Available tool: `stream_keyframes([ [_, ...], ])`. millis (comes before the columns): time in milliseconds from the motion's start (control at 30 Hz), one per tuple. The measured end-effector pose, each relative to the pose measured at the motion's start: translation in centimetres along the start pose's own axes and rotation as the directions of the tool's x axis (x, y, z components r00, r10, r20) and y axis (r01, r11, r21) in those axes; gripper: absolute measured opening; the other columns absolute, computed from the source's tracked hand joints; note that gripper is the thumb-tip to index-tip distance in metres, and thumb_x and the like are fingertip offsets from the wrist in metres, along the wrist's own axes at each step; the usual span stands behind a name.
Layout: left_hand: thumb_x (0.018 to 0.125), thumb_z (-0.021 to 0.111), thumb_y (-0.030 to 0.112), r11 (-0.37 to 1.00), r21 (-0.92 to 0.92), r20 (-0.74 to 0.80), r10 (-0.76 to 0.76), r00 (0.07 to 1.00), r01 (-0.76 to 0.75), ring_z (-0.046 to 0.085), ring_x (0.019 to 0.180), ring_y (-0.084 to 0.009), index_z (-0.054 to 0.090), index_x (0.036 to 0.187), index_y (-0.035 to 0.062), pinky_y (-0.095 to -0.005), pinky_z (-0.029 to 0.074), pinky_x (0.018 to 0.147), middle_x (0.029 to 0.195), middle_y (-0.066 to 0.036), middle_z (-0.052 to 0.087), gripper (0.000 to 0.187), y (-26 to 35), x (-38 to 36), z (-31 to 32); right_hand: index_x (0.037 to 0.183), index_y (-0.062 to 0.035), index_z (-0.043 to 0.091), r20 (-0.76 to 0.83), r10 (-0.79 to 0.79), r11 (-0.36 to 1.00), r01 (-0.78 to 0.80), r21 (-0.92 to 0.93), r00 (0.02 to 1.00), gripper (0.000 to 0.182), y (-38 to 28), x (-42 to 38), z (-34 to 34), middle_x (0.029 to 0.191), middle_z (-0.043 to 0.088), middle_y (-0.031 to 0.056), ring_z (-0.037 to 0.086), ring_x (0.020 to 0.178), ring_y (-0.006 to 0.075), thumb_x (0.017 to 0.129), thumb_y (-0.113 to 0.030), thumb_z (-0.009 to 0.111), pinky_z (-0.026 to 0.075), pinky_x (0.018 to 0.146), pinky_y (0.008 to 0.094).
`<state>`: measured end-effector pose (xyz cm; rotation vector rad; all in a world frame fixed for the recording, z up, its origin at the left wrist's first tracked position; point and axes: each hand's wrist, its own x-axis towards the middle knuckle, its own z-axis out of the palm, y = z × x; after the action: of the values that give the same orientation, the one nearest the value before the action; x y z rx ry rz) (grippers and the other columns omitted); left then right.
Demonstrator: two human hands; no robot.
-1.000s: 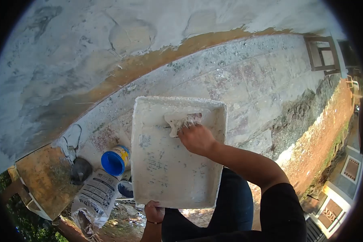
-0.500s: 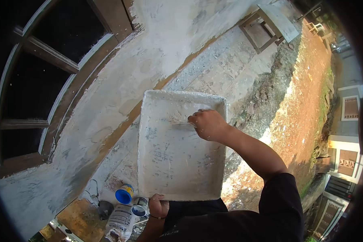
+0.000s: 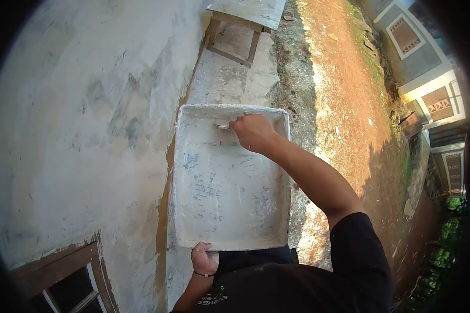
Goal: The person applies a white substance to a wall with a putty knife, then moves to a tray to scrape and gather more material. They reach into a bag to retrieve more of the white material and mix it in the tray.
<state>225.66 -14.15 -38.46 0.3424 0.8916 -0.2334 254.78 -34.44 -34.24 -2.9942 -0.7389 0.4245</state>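
In front of my body is a large shallow rectangular tray (image 3: 230,219), off-white and smeared with dried plaster, with scratched grey marks on its bottom. My left hand (image 3: 204,260) grips its near rim at the left corner, the thumb over the edge. Over the far part of the tray, my right hand (image 3: 253,133) is closed around a scraper (image 3: 224,125). Only its thin pale edge shows past the fingers, close to the tray bottom; the rest is hidden by the hand.
A patchy plastered wall (image 3: 89,151) runs along the left, with a wooden window frame (image 3: 68,266) at lower left. Ahead stands a wooden bench (image 3: 245,13) on the paved strip. Sunlit bare soil (image 3: 344,115) and houses (image 3: 433,99) lie to the right.
My view has swung, bringing more wall in and dropping the buckets and bag from sight. My right hand has moved toward the tray's far end with the scraper; my left still grips the rim.
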Motion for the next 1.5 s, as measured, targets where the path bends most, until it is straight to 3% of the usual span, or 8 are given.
stream_keyframes([
  [33, 0.061, 0.042, -0.002, 0.998, -0.005, -0.022, -0.058, 0.998, 0.058, 0.047, 0.114, -0.031, 0.042, 0.125, 0.0035, -0.048, 0.037, 0.099, 0.119, -0.011, 0.051, 0.064, 4.2, 5.9, 1.8, 0.082, -0.006, 0.063, 0.063, -0.032, 0.999, 0.032, 0.006, 0.997, 0.015, 0.4, 6.8, 2.5, 0.078, 0.063, 0.0129, 0.062, 0.079, 0.0298, 0.077, -0.009, 0.05, 0.05, 0.068, 0.0396],
  [233, 0.061, 0.043, 0.002, 0.975, 0.19, 0.07, -0.135, 0.988, 0.119, 0.045, 0.116, -0.0351, 0.039, 0.127, 0.0028, -0.0534, 0.035, 0.099, 0.123, -0.014, 0.048, 0.066, 0.8, 19.0, 17.1, 0.086, -0.0072, 0.064, 0.071, 0.048, 0.987, -0.059, 0.151, 0.996, 0.017, 19.6, 11.4, -1.1, 0.082, 0.064, 0.0113, 0.062, 0.084, 0.029, 0.074, -0.007, 0.052, 0.05, 0.069, 0.0388],
  [267, 0.061, 0.043, 0.001, 0.974, 0.109, 0.027, -0.203, 0.979, 0.199, 0.045, 0.116, -0.0345, 0.039, 0.127, 0.0032, -0.0524, 0.035, 0.1, 0.124, -0.014, 0.048, 0.066, 4.4, 26.6, 18.9, 0.089, -0.0078, 0.064, 0.167, 0.06, 0.987, -0.083, 0.136, 0.984, 0.02, 20.9, 20.5, 0.6, 0.083, 0.064, 0.0116, 0.062, 0.083, 0.0292, 0.073, -0.006, 0.052, 0.05, 0.069, 0.039],
  [467, 0.06, 0.042, -0.004, 0.978, 0.155, 0.014, -0.147, 0.989, 0.143, 0.046, 0.116, -0.029, 0.041, 0.127, 0.006, -0.047, 0.035, 0.1, 0.123, -0.009, 0.049, 0.068, 0.5, 30.2, 37.2, 0.097, -0.01, 0.064, 0.238, 0.094, 0.979, -0.133, 0.157, 0.967, 0.028, 35.7, 24.8, -8.9, 0.085, 0.064, 0.0126, 0.062, 0.084, 0.0298, 0.071, -0.005, 0.052, 0.05, 0.069, 0.0396],
  [667, 0.06, 0.043, -0.005, 0.986, 0.107, -0.022, -0.129, 0.991, 0.131, 0.046, 0.116, -0.0287, 0.041, 0.126, 0.004, -0.0453, 0.035, 0.101, 0.121, -0.01, 0.05, 0.066, 3.6, 42.5, 47.8, 0.095, -0.0072, 0.062, 0.299, 0.206, 0.949, -0.265, 0.173, 0.932, 0.023, 45.5, 40.5, -9.3, 0.084, 0.063, 0.0143, 0.06, 0.084, 0.032, 0.073, -0.009, 0.055, 0.049, 0.071, 0.0415],
  [1000, 0.06, 0.043, -0.003, 0.971, 0.179, 0.002, -0.163, 0.987, 0.159, 0.046, 0.115, -0.0298, 0.042, 0.125, 0.0032, -0.0456, 0.037, 0.1, 0.121, -0.011, 0.051, 0.065, 6.2, 64.4, 55.6, 0.09, -0.0062, 0.06, 0.125, 0.327, 0.928, -0.344, 0.143, 0.937, 0.019, 59.1, 56.7, -4.8, 0.08, 0.061, 0.0133, 0.06, 0.08, 0.0317, 0.071, -0.01, 0.057, 0.048, 0.069, 0.0426],
  [1333, 0.058, 0.042, -0.004, 0.975, 0.199, -0.01, -0.098, 0.995, 0.098, 0.045, 0.115, -0.0288, 0.042, 0.126, 0.0042, -0.045, 0.034, 0.101, 0.12, -0.009, 0.05, 0.068, 4.6, 80.3, 63.8, 0.089, -0.006, 0.061, 0.043, 0.219, 0.969, -0.223, 0.105, 0.975, 0.018, 70.4, 68.9, 4.6, 0.084, 0.062, 0.0106, 0.061, 0.081, 0.0275, 0.073, -0.008, 0.053, 0.049, 0.07, 0.038],
  [1500, 0.058, 0.042, -0.005, 0.973, 0.208, -0.07, -0.083, 0.994, 0.096, 0.045, 0.115, -0.0283, 0.042, 0.125, 0.0052, -0.0437, 0.034, 0.101, 0.12, -0.008, 0.051, 0.068, 3.4, 84.8, 61.3, 0.086, -0.0051, 0.06, 0.0, 0.084, 0.981, -0.082, 0.178, 0.997, 0.015, 70.3, 69.5, 10.2, 0.081, 0.061, 0.0111, 0.061, 0.078, 0.027, 0.074, -0.009, 0.051, 0.048, 0.07, 0.0378],
])
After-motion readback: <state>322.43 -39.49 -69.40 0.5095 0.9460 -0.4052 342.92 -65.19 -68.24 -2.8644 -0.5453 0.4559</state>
